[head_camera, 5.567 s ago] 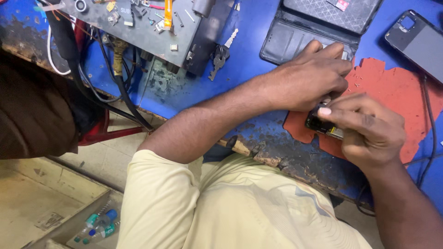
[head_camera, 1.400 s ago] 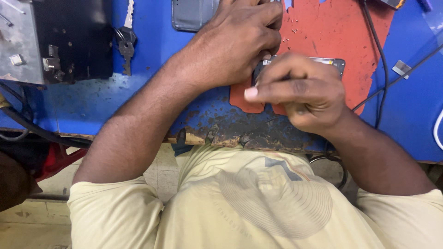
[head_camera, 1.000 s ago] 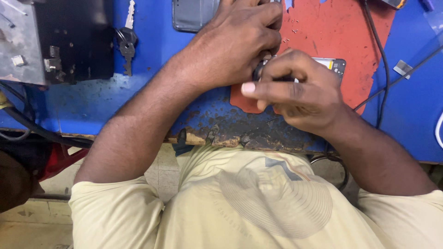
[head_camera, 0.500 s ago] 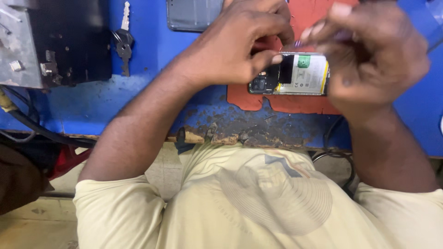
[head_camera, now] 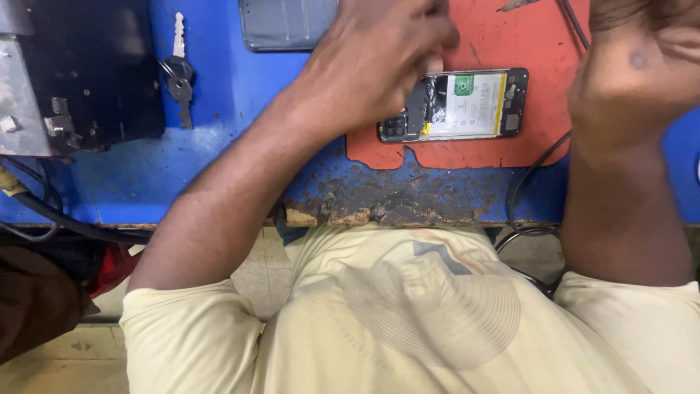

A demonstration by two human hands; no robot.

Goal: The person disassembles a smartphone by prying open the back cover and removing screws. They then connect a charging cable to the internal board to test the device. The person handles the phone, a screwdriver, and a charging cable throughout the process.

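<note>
the opened phone (head_camera: 456, 106) is laid flat on the red mat (head_camera: 543, 138), steadied at 1 end by left hand (head_camera: 379, 62) fingers; right hand (head_camera: 642, 69) is raised apart, grip unclear.

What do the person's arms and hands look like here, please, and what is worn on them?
Both arms are bare from the upper arm down, with short pale yellow sleeves of a T-shirt ending above the elbows. The left hand and right hand wear no gloves; no ring, watch or bracelet shows. The right hand has a small dark mark on its back and is motion-blurred.
</note>
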